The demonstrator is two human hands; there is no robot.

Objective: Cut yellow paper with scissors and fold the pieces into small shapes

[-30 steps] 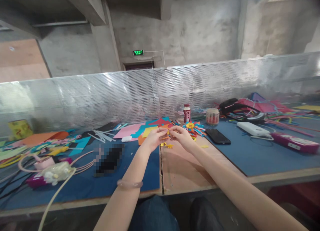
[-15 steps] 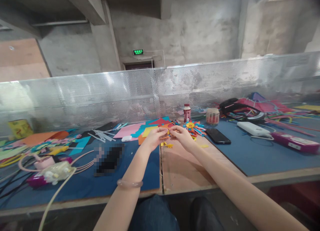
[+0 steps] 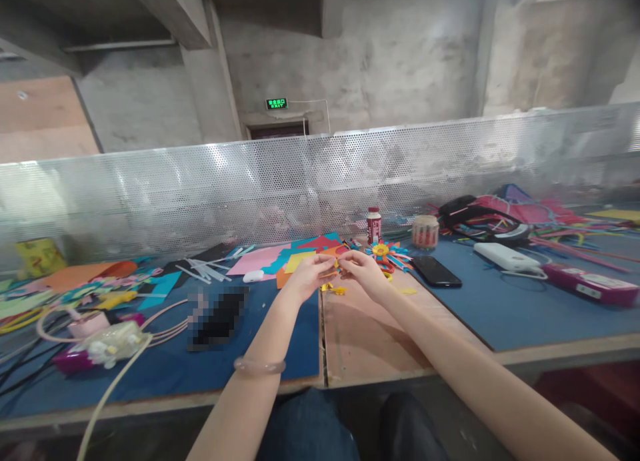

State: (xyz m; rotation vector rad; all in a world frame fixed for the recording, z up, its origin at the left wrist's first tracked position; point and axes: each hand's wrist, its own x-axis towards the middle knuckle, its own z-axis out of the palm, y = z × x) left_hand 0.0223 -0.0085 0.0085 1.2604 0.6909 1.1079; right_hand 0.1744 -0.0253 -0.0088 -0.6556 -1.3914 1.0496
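Note:
My left hand and my right hand meet over the wooden part of the table, fingertips nearly touching. Between them is a small yellow piece, likely paper, pinched by the fingers of both; its shape is mostly hidden. Just below lie curled yellow bits on the board. Right behind my right hand sits a paper flower with a yellow middle and blue and red strips. Sheets of coloured paper, among them a yellow sheet and a pink sheet, spread behind my left hand.
A red-capped bottle and a jar stand at the back. To the right lie a black phone, a white power bank and a purple power strip. Cables and plugs cover the left. A perforated metal screen runs behind.

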